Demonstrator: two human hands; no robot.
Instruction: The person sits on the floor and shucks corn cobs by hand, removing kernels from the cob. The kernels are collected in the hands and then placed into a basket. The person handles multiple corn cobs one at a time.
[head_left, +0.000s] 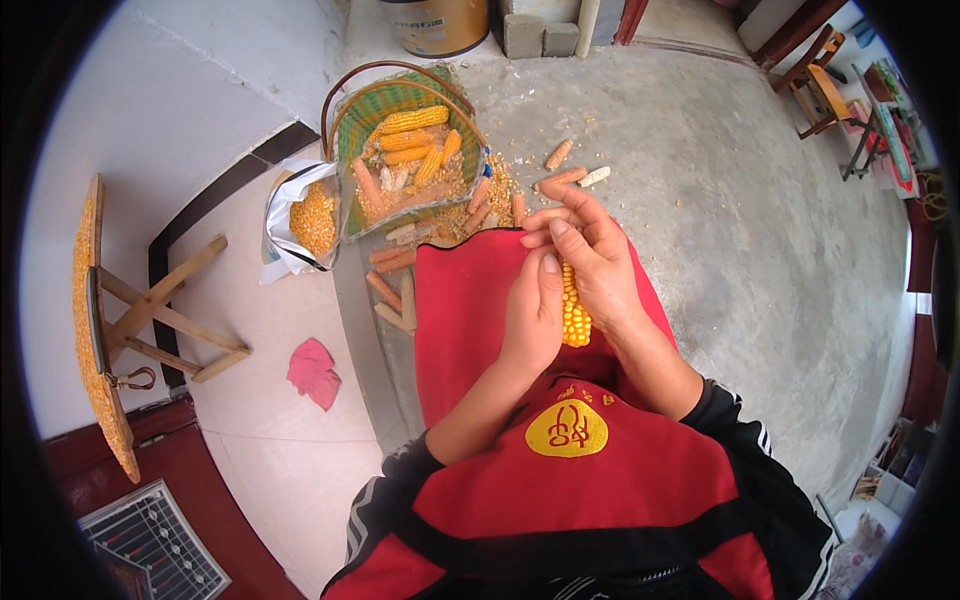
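Over the lap of a red apron (465, 300), my left hand (536, 307) and my right hand (596, 255) close around an ear of yellow corn (576, 315). Its lower end, thick with kernels, shows between my palms; its upper part is hidden by my fingers. Both thumbs press near the top of the ear. Beyond my knees stands a green woven basket (352, 127) with several yellow ears (416, 118) and some stripped cobs in it. Bare cobs (390, 289) and loose kernels (501, 184) lie on the floor around the basket.
A white-lined bag of kernels (313, 217) stands left of the basket. Farther left is a wooden folding stand (161, 300) under a board covered with kernels (90, 337). A pink cloth (315, 375) lies on the tiles. A bucket (435, 26) and concrete blocks (525, 36) stand at the wall.
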